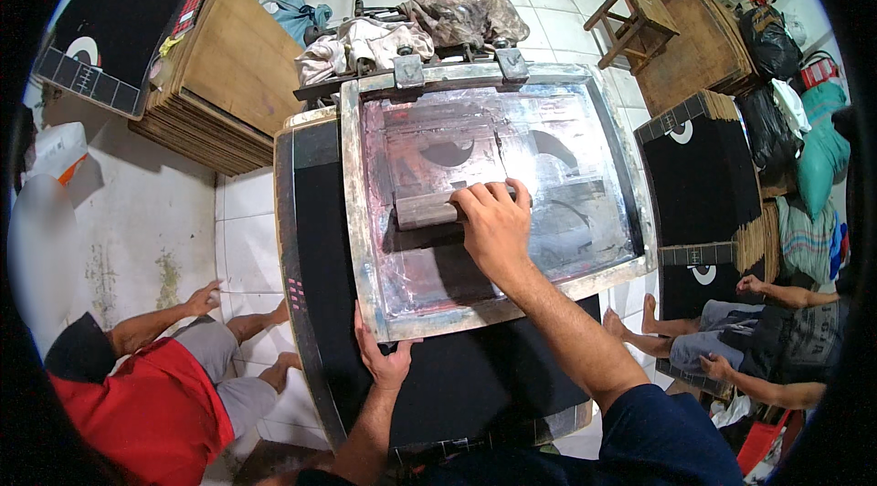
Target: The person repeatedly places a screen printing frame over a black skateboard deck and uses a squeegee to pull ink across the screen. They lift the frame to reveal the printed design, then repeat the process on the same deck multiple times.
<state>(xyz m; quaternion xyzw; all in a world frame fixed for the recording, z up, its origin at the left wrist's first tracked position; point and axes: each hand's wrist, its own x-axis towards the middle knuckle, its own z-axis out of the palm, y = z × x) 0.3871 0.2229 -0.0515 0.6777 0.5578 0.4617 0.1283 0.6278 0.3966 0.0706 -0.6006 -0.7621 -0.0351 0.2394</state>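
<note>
A screen printing frame [438, 322], its wooden rim stained with paint, lies over a black fabric-covered board [457, 367]. Dark eye-like shapes show in its mesh [566, 221]. My right hand [498, 221] is closed over the top of a squeegee [425, 210] with a wooden handle, which stands across the middle of the mesh. Its blade is mostly lost in shadow. At the frame's near left corner my left hand [385, 360] grips the rim, fingers along the side and thumb at the front edge. Two metal clamps [408, 71] hold the frame's far edge.
Stacked boards [228, 75] stand far left, with black printed panels [699, 175] at the right. Stained cloths [466, 11] lie behind the clamps. A wooden stool [635, 15] is at far right. One person in red [155, 404] sits left, another [776, 340] right.
</note>
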